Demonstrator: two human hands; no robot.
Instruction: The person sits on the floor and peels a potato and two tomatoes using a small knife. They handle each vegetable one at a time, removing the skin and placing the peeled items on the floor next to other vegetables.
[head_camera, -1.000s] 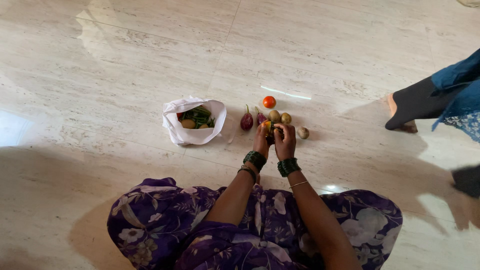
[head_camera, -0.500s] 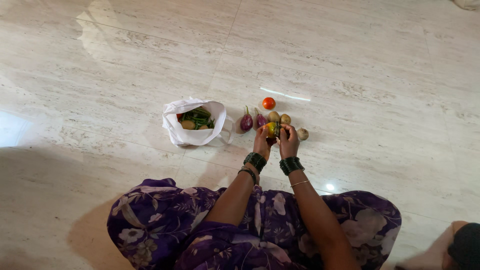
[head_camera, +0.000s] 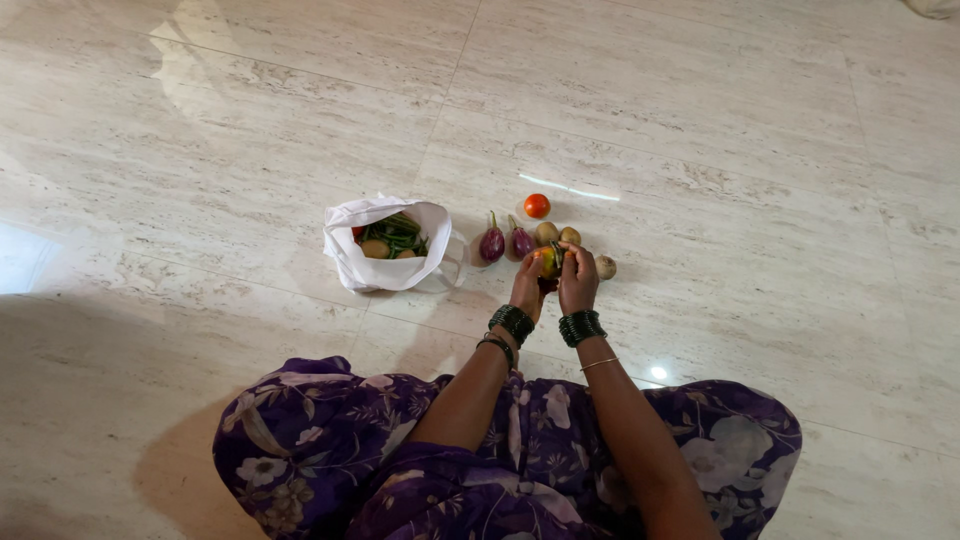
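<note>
A person in a purple floral garment (head_camera: 330, 450) sits on a pale marble floor (head_camera: 700, 120), seen from above, both arms reaching forward to a small cluster of vegetables. The left hand (head_camera: 527, 285) and right hand (head_camera: 578, 280) meet just above the floor, and between them is a small yellowish vegetable with a green streak (head_camera: 549, 261); the grip of each hand is closed around it, the left cupping it from the side and the right pressing in from the other side with its fingers bent over the top. Dark green bangles (head_camera: 581, 327) ring both wrists, with a thin gold one lower on the right forearm. The held vegetable sits at the near edge of the cluster, just in front of two small purple brinjals (head_camera: 505, 243) lying side by side with their green stalks pointing away from the person. Beyond the hands rests a red tomato (head_camera: 537, 206), and close beside the brinjals lie two brownish round vegetables (head_camera: 557, 234); another brownish round piece (head_camera: 605, 267) lies on the floor just to the right of the right hand. To the left of the cluster, near but apart from it, an open white bag (head_camera: 385, 268) stands on the floor, holding green beans and a few rounded pieces of produce. A bright streak of reflected light marks the floor beyond the tomato.
</note>
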